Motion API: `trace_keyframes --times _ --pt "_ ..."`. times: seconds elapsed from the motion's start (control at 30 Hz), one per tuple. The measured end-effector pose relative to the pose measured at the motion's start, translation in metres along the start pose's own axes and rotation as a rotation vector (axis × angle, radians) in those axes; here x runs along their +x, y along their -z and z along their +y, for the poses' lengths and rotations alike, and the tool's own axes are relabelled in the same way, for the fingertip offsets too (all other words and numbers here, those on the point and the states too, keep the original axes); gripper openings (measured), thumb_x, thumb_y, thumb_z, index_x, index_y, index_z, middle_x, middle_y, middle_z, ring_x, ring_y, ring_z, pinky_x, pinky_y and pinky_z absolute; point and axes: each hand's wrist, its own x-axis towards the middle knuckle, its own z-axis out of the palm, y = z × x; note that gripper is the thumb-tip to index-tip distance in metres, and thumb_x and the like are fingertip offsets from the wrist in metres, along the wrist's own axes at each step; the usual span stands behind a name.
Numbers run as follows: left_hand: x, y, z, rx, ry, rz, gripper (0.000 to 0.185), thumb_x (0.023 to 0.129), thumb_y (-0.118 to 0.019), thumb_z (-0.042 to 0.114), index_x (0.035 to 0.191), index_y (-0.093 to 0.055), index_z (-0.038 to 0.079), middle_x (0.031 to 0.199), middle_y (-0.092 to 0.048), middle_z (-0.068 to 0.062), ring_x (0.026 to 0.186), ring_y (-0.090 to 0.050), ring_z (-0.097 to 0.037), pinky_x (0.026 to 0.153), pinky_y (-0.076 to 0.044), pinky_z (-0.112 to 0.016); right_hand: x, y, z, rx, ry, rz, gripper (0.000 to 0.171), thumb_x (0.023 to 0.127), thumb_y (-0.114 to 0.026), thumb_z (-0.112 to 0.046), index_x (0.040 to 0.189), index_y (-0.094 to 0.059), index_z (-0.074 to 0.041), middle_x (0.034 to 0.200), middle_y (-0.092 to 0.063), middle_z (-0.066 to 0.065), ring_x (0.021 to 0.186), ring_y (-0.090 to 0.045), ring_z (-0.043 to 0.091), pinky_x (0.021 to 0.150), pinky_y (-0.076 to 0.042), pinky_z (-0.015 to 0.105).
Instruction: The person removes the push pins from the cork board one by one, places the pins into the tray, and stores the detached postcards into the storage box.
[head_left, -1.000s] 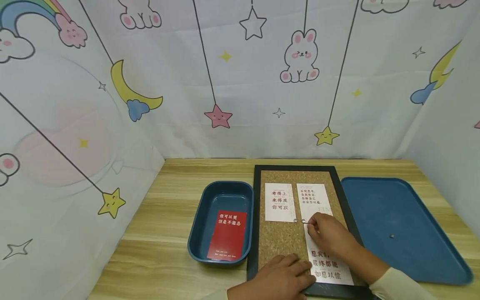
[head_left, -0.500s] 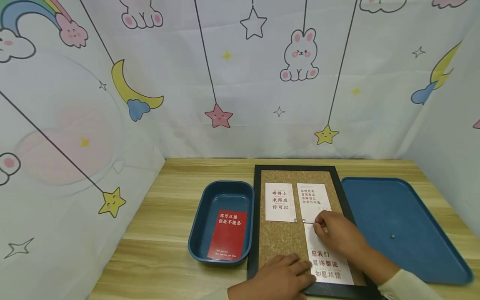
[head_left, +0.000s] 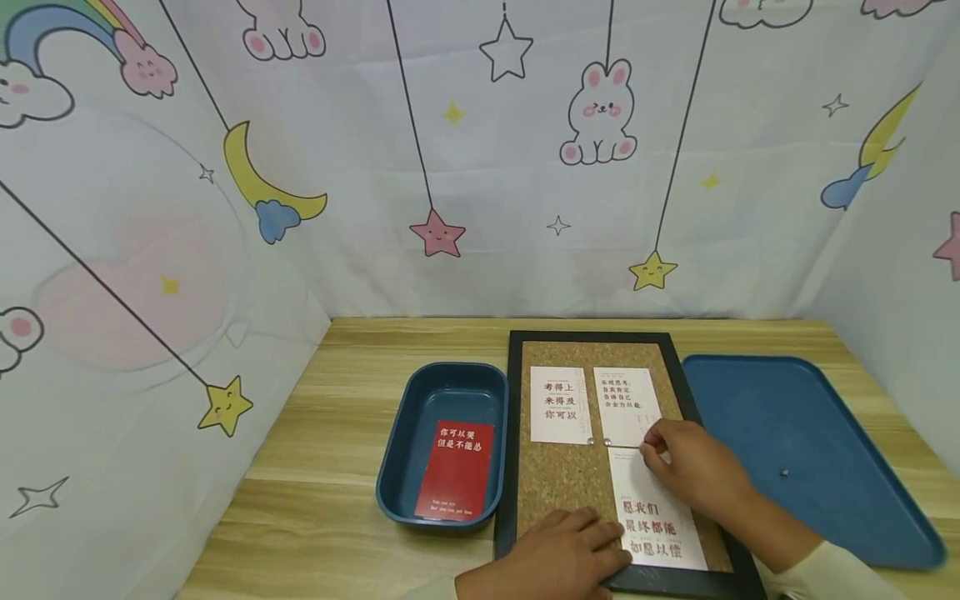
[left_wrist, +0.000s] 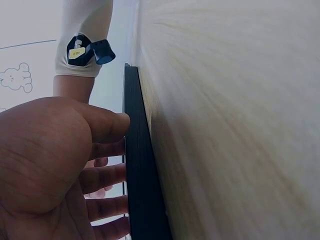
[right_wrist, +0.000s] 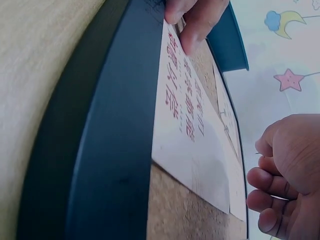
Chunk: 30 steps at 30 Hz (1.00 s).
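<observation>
My left hand (head_left: 566, 554) lies on the lower part of the framed cork board (head_left: 555, 479), its fingertips touching the left edge of the lower white card (head_left: 652, 500). My right hand (head_left: 693, 471) is over the upper right part of that card, thumb and index finger pinched together. In the right wrist view a thin thumbtack point (right_wrist: 257, 153) shows at those fingertips; the tack's head is hidden. Two silver tacks, a left one (head_left: 591, 442) and a right one (head_left: 607, 442), sit near the inner lower corners of the upper left card (head_left: 558, 404) and upper right card (head_left: 626, 404).
Left of the board stands a deep blue bin (head_left: 405, 442) with a red card (head_left: 455, 471) in it. A flat blue tray (head_left: 810, 417) lies to the right, bearing a small tack (head_left: 784, 472). Printed fabric walls (head_left: 480, 167) enclose the wooden table (head_left: 315, 467).
My right hand has slid to the right along the top edge of the lower card, away from the right silver tack. The left hand has stayed in place.
</observation>
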Motion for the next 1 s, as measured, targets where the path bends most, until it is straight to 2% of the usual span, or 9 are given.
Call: trace_keyframes --times 0.4,0.83,1.0 --pt "0.000 -0.002 0.000 -0.001 -0.010 0.023 0.048 0.101 -0.055 0.055 0.143 -0.060 0.032 0.149 -0.051 0.009 0.134 -0.046 -0.013 0.102 -0.043 -0.028 -0.004 0.008 0.011 -0.048 -0.004 -0.018 0.010 0.093 -0.073 -0.021 0.091 -0.066 -0.013 0.085 -0.065 0.000 0.076 -0.061 0.016 0.060 -0.050 0.040" --pt "-0.001 0.000 0.002 -0.013 -0.017 0.031 0.047 0.102 -0.053 0.054 0.142 -0.061 0.030 0.148 -0.053 0.007 0.132 -0.047 -0.013 0.103 -0.043 -0.028 -0.011 0.015 0.020 -0.050 -0.011 0.007 0.011 0.092 -0.073 -0.019 0.094 -0.067 -0.010 0.083 -0.063 -0.001 0.075 -0.059 0.014 0.061 -0.050 0.039" --pt "-0.001 -0.001 0.001 -0.014 -0.019 0.037 0.047 0.102 -0.053 0.053 0.142 -0.061 0.030 0.148 -0.053 0.007 0.133 -0.047 -0.013 0.103 -0.043 -0.028 -0.013 0.016 0.023 -0.032 -0.004 0.013 0.009 0.092 -0.073 -0.017 0.093 -0.066 -0.010 0.076 -0.055 -0.003 0.067 -0.050 0.013 0.056 -0.043 0.034"
